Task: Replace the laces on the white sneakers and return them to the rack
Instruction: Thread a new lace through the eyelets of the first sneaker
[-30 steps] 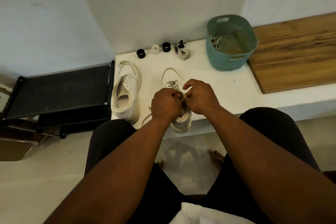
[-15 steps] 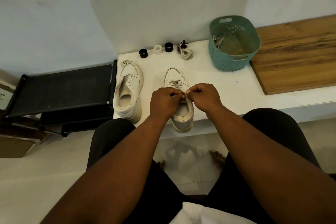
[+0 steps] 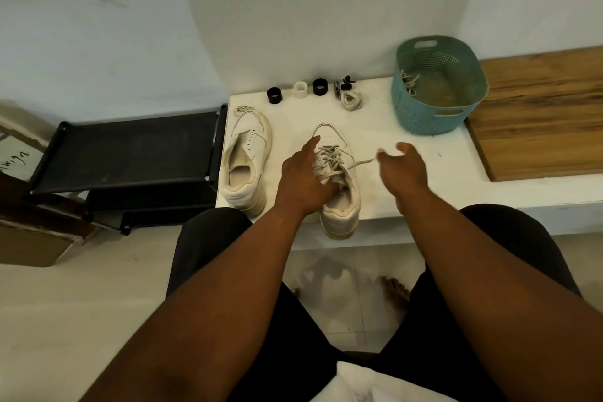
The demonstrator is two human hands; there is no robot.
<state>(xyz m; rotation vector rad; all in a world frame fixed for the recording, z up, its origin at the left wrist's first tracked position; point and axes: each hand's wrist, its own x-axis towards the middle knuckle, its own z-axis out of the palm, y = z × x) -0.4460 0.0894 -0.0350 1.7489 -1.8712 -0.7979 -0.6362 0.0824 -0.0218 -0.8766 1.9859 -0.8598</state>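
On the white ledge (image 3: 385, 127), near its front edge, the laced sneaker (image 3: 339, 192) points toe-to-wall while the left hand (image 3: 301, 181) presses its tongue with straight fingers and the right hand (image 3: 403, 170), just right, pinches the lace end (image 3: 362, 162) stretched sideways.
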